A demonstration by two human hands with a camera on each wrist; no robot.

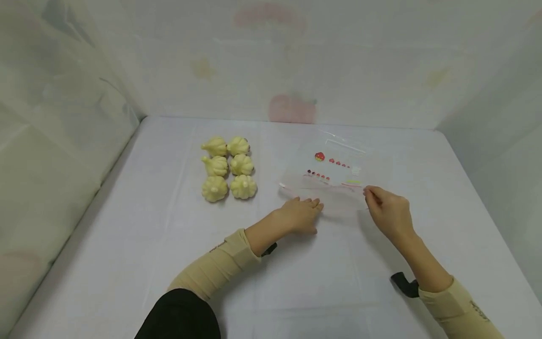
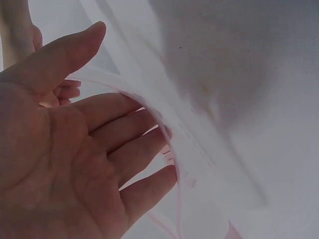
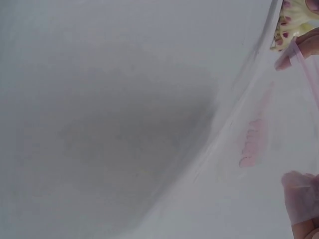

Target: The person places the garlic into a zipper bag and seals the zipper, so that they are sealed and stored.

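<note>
A clear zip bag (image 1: pixel 296 162) with a pink-edged mouth and small red and green prints lies on the white table. My right hand (image 1: pixel 389 212) pinches the right end of its mouth. My left hand (image 1: pixel 298 215) reaches to the mouth from the near side, with its fingers extended. In the left wrist view, the fingertips of the left hand (image 2: pixel 94 144) meet the bag's pink edge (image 2: pixel 172 144). Pale yellow garlic bulbs (image 1: pixel 214 189) stand in two columns left of the bag. In the right wrist view, some garlic (image 3: pixel 294 20) shows at the top corner.
The white-covered table (image 1: pixel 127 235) runs back to a printed curtain (image 1: pixel 169 70). Another hanging sheet (image 1: pixel 51 141) borders the left side. A black wrist mount (image 1: pixel 405 284) juts from the right forearm, low over the table.
</note>
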